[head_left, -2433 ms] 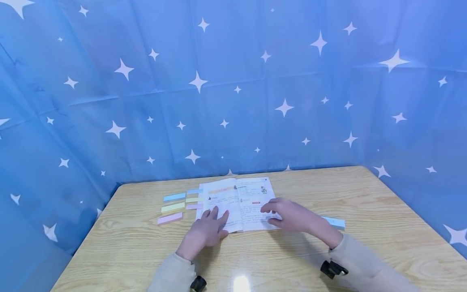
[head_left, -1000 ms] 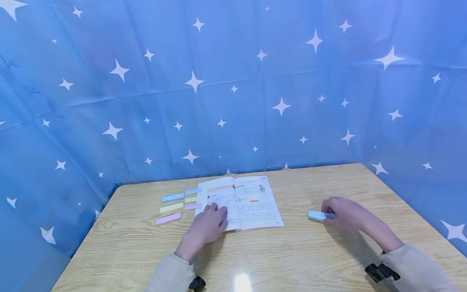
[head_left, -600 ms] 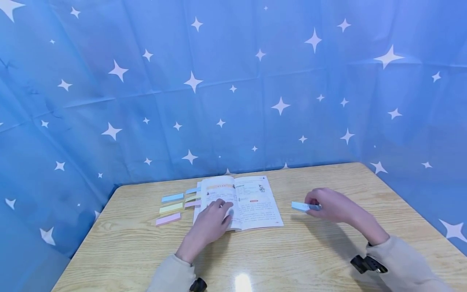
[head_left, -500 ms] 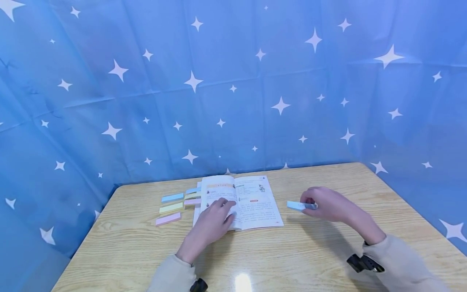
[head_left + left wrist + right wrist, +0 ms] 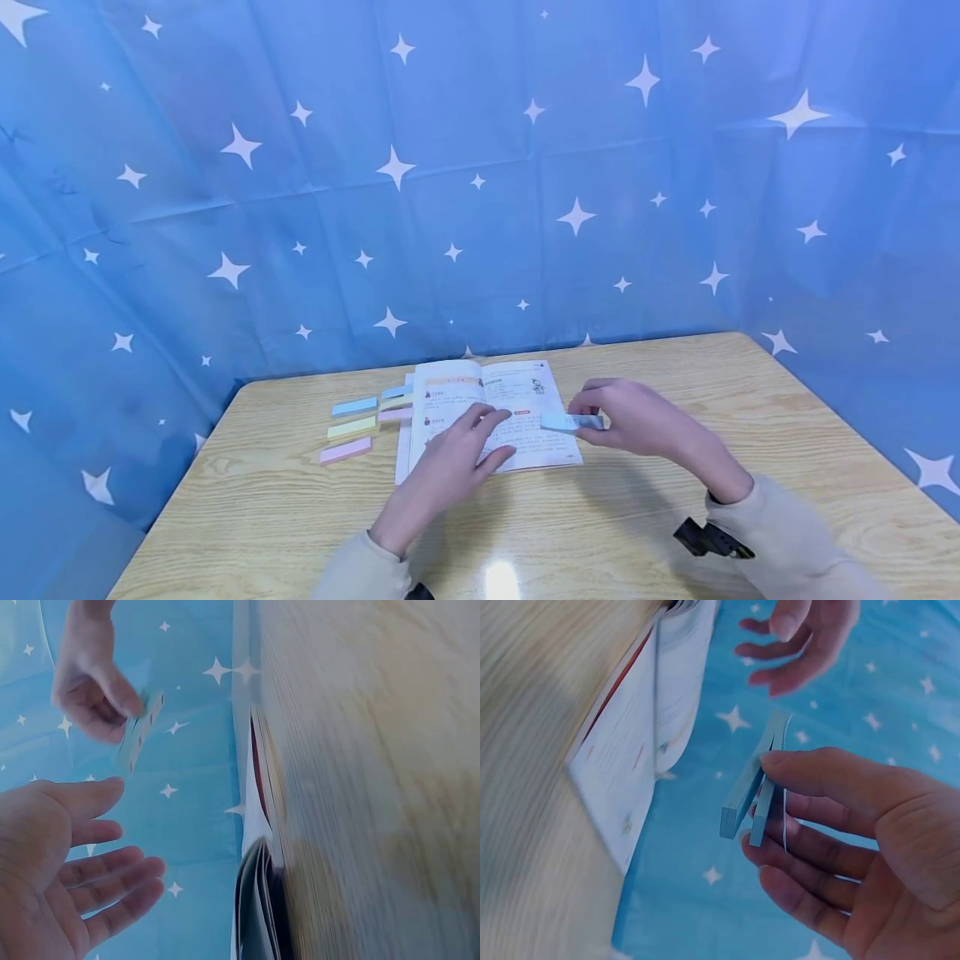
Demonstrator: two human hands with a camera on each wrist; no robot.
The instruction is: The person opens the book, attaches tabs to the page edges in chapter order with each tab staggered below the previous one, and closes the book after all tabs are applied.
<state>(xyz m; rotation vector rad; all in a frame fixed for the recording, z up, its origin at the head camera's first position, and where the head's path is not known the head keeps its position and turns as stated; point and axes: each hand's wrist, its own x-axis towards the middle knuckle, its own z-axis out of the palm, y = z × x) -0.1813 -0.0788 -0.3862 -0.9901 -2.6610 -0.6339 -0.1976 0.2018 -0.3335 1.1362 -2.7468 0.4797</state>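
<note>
My right hand (image 5: 645,418) pinches a light blue sticky-note pad (image 5: 559,422) between thumb and fingers, above the right page of an open book (image 5: 528,385). In the right wrist view the pad (image 5: 742,791) is splayed into thick sections, with a thin sheet apart beside the fingers. Fingers spread, my left hand (image 5: 453,462) hovers above the left page and the fold, holding nothing. The left wrist view shows its bare palm (image 5: 37,862) facing the other hand. Blue, yellow and pink tabs (image 5: 395,414) stick out from the book's left edge.
Left of the book lie a blue pad (image 5: 355,407), a yellow pad (image 5: 352,428) and a pink pad (image 5: 346,451) on the wooden table (image 5: 270,500). A blue curtain with white stars (image 5: 510,200) hangs behind the table and along its sides.
My right hand reached right, took the blue sticky-note pad from the table and carried it left over the book. My left hand lifted off the left page and shifted right.
</note>
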